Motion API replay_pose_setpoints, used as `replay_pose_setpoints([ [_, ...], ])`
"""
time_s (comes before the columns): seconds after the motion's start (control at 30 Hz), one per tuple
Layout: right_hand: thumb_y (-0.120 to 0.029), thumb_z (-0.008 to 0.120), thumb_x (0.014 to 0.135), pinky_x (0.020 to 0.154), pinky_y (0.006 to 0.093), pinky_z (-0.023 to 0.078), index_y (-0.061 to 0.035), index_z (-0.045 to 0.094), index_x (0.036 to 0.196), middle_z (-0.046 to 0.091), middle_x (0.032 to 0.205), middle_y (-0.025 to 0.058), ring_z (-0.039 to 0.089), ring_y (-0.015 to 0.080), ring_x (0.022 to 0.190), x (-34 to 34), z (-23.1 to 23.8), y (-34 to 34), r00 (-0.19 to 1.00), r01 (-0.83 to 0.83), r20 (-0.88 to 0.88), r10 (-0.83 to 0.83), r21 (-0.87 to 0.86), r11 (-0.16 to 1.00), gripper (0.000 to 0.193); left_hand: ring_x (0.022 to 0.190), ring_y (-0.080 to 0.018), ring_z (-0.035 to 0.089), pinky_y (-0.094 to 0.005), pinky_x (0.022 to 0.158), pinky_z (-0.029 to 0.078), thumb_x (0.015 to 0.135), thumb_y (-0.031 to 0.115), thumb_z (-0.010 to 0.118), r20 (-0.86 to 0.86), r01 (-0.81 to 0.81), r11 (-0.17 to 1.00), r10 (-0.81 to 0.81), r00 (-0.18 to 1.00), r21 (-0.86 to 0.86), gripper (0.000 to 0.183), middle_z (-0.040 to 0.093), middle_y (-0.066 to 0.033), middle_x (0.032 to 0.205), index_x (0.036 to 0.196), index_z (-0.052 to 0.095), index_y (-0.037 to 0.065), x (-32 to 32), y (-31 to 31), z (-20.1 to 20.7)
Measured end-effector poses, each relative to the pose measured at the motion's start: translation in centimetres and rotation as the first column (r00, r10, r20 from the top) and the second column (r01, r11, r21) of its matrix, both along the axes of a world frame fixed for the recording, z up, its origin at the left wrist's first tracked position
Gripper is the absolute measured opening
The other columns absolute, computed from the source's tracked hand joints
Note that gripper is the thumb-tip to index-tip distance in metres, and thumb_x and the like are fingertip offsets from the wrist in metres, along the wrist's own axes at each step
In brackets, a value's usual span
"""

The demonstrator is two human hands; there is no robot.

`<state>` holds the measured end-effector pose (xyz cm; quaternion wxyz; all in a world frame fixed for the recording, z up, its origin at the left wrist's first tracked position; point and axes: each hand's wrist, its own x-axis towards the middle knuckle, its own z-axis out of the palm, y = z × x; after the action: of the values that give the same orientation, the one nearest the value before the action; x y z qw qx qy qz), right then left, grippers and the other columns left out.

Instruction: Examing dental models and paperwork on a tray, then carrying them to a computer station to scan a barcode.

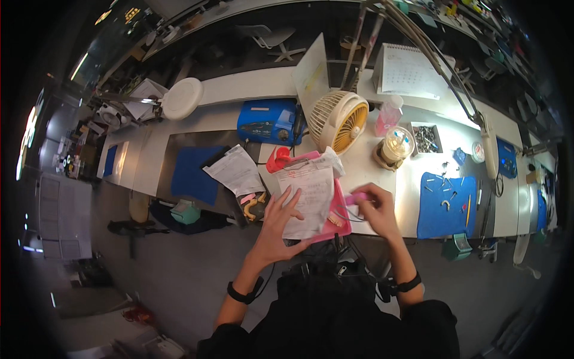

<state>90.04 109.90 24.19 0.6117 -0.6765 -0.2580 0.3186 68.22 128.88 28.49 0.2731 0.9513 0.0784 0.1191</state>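
A printed paper sheet (308, 194) lies over a pink tray (342, 203) at the bench's front edge. My left hand (276, 226) rests on the sheet's left side, its fingers spread apart. Just right of the tray, my right hand (379, 212) is closed on a small pink object (357, 198) whose kind I cannot make out. A small piece that looks like a row of dental model teeth (336, 220) sits in the tray, beside the sheet. Whatever lies under the paper is hidden.
Left of the tray, a dark tray holds another paper (235, 169) and yellowish dental models (253, 206). A red cup (277, 160), a cream fan (339, 121), a lidded drink cup (394, 146) and a pink bottle (390, 115) stand behind. Tools lie on a blue mat (439, 215) at right.
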Motion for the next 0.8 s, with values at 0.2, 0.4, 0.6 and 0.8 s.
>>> replay_pose_setpoints([
  [0.2,-0.027,0.07,0.094,0.051,0.0347,0.044,0.002,0.067,0.072,0.061,0.058,0.0099,0.058,0.016,0.053,3.2,-12.0,-7.2,0.963,-0.068,0.184,0.195,-0.538,0.84,0.036,0.151,-0.0421,0.034,-0.0499,0.121,0.032,0.081,0.029,0.085,-0.209,-0.168,0.96,0.121,0.97,-0.225,0.059,0.023,-0.0218,0.171,0.133,0.061,0.012,-5.3,-0.6,-11.6],
  [0.4,-0.037,0.074,0.093,0.054,0.0388,0.046,0.0008,0.07,0.09,0.062,0.06,0.014,0.06,0.0226,0.053,-1.3,-14.7,-4.6,0.966,-0.221,0.047,0.255,-0.362,0.905,0.038,0.152,-0.0439,0.031,-0.0511,0.121,0.034,0.078,0.026,0.086,-0.19,-0.225,0.936,0.178,0.966,-0.27,0.041,0.034,-0.0266,0.164,0.11,0.07,0.005,-3.7,-4.4,-16.3],
  [0.6,-0.019,0.07,0.091,0.056,0.0384,0.048,0.001,0.067,0.091,0.064,0.065,0.0165,0.064,0.0285,0.056,-0.7,-14.8,-4.6,0.791,-0.221,0.46,0.404,-0.401,0.889,0.02,0.146,-0.0436,0.045,-0.0447,0.111,0.047,0.065,0.012,0.094,0.111,-0.304,0.856,0.38,0.918,-0.419,0.035,0.058,-0.0257,0.144,0.087,0.068,0.001,-2.0,-5.6,-15.9],
  [0.8,-0.019,0.067,0.093,0.057,0.0407,0.052,0.0004,0.067,0.088,0.067,0.068,0.0181,0.067,0.0323,0.058,-2.7,-12.4,-4.1,0.921,-0.179,0.276,0.276,-0.33,0.927,0.02,0.108,-0.0353,0.071,-0.0382,0.086,0.056,0.061,0.006,0.095,0.323,-0.242,0.885,0.382,0.866,-0.398,0.04,0.071,-0.0208,0.114,0.077,0.059,0.003,-2.8,-4.3,-12.8],
])
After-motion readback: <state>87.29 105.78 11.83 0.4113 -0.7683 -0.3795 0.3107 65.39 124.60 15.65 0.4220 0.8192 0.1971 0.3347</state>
